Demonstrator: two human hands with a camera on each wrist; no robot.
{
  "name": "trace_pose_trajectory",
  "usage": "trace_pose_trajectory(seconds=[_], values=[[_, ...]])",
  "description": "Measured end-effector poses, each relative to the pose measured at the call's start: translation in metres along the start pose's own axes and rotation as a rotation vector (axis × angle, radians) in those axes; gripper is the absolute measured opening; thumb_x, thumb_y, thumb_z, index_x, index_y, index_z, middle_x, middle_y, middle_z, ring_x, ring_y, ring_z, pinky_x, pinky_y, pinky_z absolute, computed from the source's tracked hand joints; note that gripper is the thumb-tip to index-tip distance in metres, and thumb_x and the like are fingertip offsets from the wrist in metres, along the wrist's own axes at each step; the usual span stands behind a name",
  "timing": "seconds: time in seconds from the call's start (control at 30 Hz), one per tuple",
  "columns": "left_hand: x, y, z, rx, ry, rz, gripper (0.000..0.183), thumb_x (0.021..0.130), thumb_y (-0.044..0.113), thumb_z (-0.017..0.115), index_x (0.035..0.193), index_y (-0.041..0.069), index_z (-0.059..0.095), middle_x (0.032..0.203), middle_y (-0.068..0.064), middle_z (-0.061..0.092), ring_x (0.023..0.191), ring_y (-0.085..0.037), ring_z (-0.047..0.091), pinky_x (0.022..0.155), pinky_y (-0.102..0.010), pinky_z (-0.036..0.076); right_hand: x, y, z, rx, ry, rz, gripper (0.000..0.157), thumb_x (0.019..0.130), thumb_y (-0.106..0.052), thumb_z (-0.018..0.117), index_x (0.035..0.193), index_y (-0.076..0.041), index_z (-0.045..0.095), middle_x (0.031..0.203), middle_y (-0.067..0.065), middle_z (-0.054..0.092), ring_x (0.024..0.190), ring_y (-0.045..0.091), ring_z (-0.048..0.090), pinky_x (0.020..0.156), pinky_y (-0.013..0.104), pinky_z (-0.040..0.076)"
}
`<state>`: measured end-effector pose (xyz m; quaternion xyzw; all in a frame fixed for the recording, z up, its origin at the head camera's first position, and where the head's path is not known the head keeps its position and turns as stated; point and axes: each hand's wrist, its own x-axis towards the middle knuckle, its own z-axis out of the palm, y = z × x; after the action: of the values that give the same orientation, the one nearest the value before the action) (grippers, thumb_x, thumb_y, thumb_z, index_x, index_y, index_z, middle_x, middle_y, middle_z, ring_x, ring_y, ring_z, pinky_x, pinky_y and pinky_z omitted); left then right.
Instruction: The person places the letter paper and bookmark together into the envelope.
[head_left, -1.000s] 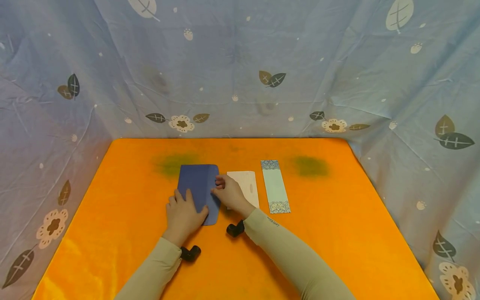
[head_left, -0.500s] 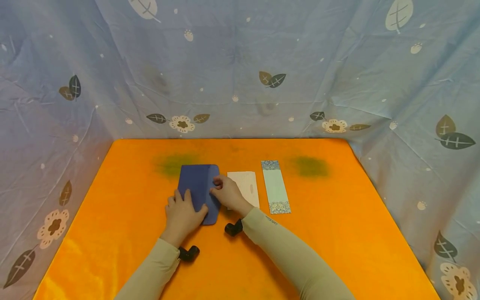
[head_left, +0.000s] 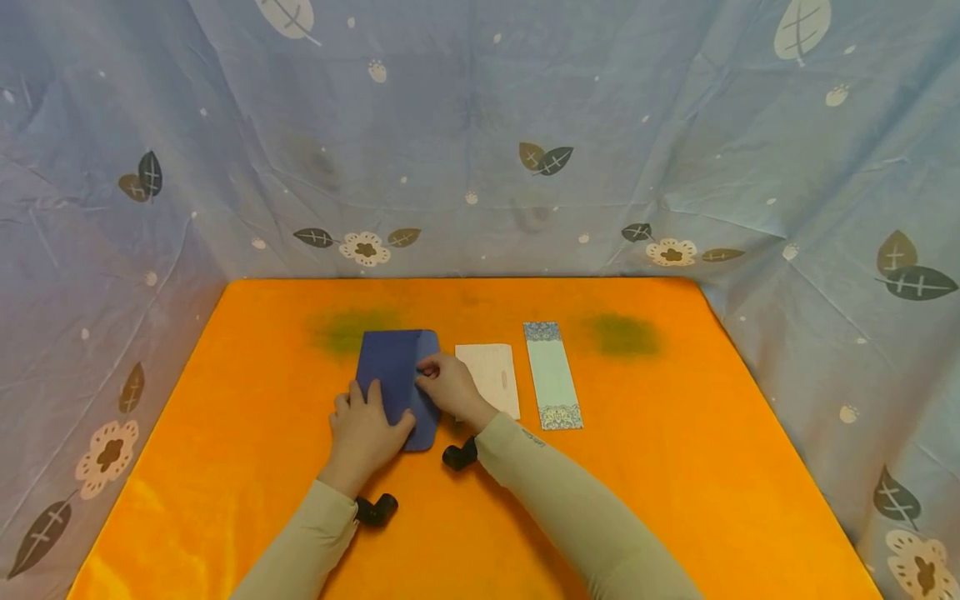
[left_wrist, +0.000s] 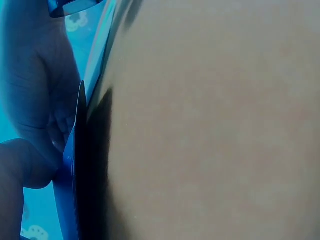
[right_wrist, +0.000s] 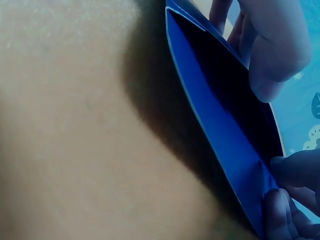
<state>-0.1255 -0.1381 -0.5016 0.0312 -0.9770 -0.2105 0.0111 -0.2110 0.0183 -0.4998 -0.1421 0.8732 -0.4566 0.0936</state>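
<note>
A blue envelope lies on the orange-covered table with its flap unfolded to the right. My left hand rests on its lower left part, fingers spread and thumb near the flap. With bent finger and thumb, my right hand pinches the envelope at its mouth, where body and flap meet. In the right wrist view the envelope gapes along its mouth, and the right fingers hold its edge. The inside looks dark there. Partly behind the right hand lies a whitish card.
To the right of the card, a pale green strip with lace-patterned ends lies slightly slanted. The orange table cover spreads around these things. A grey-blue curtain with leaves and flowers hangs behind and at both sides.
My right hand has shifted slightly left, its fingertips going from the flap's side to the line between flap and body. The left hand stays nearly still on the envelope.
</note>
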Motion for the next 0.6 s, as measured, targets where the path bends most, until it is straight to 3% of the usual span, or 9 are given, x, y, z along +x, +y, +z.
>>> trace_pose_trajectory(seconds=[0.6], values=[[0.0006,0.0024,0.0016,0.049,0.012,-0.004,0.092,0.086,0.053,0.060,0.145,-0.011,0.032,0.144,-0.042,0.024,0.123,-0.058,0.029,0.096,-0.067,0.025,-0.0017,0.0005,0.0016,-0.024,-0.035,0.002,0.019,0.093,-0.020,0.066,0.110,-0.013,0.071,0.103,-0.001,0.065,0.087,0.011,0.060,0.075,0.026,0.049]])
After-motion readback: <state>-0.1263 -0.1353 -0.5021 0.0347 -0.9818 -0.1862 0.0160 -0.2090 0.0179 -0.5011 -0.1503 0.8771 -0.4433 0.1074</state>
